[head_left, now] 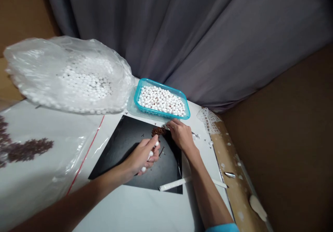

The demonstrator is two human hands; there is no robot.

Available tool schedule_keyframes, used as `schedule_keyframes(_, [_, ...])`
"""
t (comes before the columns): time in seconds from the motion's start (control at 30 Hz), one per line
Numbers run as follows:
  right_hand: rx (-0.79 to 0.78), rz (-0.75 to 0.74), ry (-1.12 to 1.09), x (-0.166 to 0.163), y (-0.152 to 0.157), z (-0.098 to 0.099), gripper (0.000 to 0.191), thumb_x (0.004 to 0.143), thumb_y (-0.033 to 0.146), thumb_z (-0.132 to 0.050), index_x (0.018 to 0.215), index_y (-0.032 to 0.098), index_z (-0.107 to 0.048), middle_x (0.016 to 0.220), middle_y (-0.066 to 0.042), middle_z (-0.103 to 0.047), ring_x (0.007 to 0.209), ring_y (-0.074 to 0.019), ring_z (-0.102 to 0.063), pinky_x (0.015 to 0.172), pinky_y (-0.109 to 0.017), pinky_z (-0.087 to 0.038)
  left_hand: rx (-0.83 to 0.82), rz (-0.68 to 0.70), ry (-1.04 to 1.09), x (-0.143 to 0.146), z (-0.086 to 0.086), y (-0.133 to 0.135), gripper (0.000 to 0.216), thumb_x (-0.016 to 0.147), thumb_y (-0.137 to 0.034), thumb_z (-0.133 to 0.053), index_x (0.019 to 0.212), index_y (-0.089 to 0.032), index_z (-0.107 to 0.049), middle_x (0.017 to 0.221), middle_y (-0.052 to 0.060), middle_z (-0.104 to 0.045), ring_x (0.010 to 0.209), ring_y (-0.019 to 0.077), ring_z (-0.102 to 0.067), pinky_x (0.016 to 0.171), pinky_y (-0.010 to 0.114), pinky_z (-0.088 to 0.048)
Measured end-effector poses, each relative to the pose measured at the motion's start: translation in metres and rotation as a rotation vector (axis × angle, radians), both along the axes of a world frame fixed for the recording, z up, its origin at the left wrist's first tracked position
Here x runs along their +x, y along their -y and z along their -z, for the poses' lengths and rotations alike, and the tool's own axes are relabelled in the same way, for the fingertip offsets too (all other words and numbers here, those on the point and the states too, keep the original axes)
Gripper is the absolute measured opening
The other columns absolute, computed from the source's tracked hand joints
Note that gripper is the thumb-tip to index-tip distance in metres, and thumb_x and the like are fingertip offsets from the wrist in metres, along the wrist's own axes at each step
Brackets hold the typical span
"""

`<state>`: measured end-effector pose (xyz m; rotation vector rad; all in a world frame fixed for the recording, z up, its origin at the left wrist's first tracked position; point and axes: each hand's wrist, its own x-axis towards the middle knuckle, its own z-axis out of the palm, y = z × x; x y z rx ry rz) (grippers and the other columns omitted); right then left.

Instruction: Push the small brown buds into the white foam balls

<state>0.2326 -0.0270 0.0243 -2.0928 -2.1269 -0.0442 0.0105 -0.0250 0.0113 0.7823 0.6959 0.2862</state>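
Observation:
My left hand [145, 155] is closed over the black sheet. Several white balls [150, 154] show along its curled fingers. A bristly brown sprig [157, 131] rises above its thumb and seems to be gripped there. At the right side of this sprig, the fingers of my right hand [180, 133] are pinched together. A small pale bit shows at their tips, too small to name. Behind the hands stands a blue plastic basket [187, 114] filled with white balls.
A large clear bag [33, 72] of white balls bulges at the left. Brown sprigs [30, 150] lie below it. A white stick [175, 184] crosses the black sheet's [111, 155] front edge. White netting [208, 119] and a metal piece [230, 174] are at the right.

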Motion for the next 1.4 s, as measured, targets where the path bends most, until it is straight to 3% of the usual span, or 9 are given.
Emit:
schedule_keyframes(0.17, [0.139, -0.021, -0.52, -0.012, 0.032, -0.008, 0.02, 0.105, 0.029, -0.058, 0.1, 0.022, -0.075, 0.1, -0.006, -0.076, 0.082, -0.0197, -0.068, 0.077, -0.029, -0.049, -0.047, -0.012, 0.045, -0.002, -0.002, -0.002, 0.062, 0.086, -0.085, -0.052, 0.077, -0.025, -0.038, 0.056, -0.009, -0.035, 0.038, 0.007, -0.018, 0.025, 0.016, -0.019])
schedule_keyframes(0.33, [0.02, -0.041, -0.939, -0.04, 0.066, -0.007, 0.019, 0.101, 0.036, -0.068, 0.097, 0.02, -0.077, 0.09, -0.005, -0.073, 0.076, -0.0176, -0.064, 0.068, -0.028, -0.049, 0.013, 0.01, -0.002, -0.002, -0.003, -0.001, 0.065, 0.087, -0.085, -0.052, 0.07, -0.025, -0.033, 0.057, -0.008, -0.033, 0.038, 0.0063, -0.02, 0.026, 0.016, -0.017])
schedule_keyframes(0.57, [-0.087, -0.071, -1.229, -0.049, 0.074, -0.001, 0.017, 0.099, 0.037, -0.072, 0.097, 0.02, -0.075, 0.092, -0.005, -0.07, 0.073, -0.0161, -0.064, 0.066, -0.027, -0.053, 0.067, 0.076, -0.066, -0.003, -0.003, -0.002, 0.065, 0.088, -0.084, -0.05, 0.069, -0.024, -0.033, 0.057, -0.007, -0.034, 0.038, 0.0059, -0.02, 0.028, 0.017, -0.013])
schedule_keyframes(0.93, [-0.185, -0.083, -1.539, -0.051, 0.074, 0.0, 0.024, 0.092, 0.04, -0.081, 0.09, 0.018, -0.072, 0.082, -0.003, -0.069, 0.074, -0.0178, -0.068, 0.073, -0.03, -0.056, 0.118, 0.236, -0.131, -0.007, -0.004, -0.009, 0.067, 0.087, -0.087, -0.048, 0.067, -0.025, -0.034, 0.057, -0.006, -0.031, 0.039, 0.0062, -0.018, 0.03, 0.019, -0.014])
schedule_keyframes(1.1, [-0.275, -0.079, -1.598, -0.046, 0.073, 0.005, 0.029, 0.089, 0.044, -0.083, 0.09, 0.017, -0.073, 0.079, -0.004, -0.071, 0.073, -0.0189, -0.069, 0.074, -0.032, -0.056, 0.144, 0.332, -0.133, -0.011, -0.006, -0.011, 0.071, 0.085, -0.091, -0.045, 0.066, -0.022, -0.044, 0.057, -0.006, -0.03, 0.04, 0.0063, -0.016, 0.031, 0.019, -0.015])
schedule_keyframes(1.4, [-0.267, -0.063, -1.625, -0.049, 0.073, 0.01, 0.031, 0.087, 0.047, -0.084, 0.089, 0.017, -0.073, 0.079, -0.004, -0.071, 0.072, -0.0196, -0.07, 0.073, -0.033, -0.059, 0.127, 0.329, -0.177, -0.011, -0.007, -0.012, 0.072, 0.083, -0.092, -0.047, 0.069, -0.022, -0.047, 0.057, -0.006, -0.03, 0.04, 0.0063, -0.017, 0.031, 0.019, -0.013])
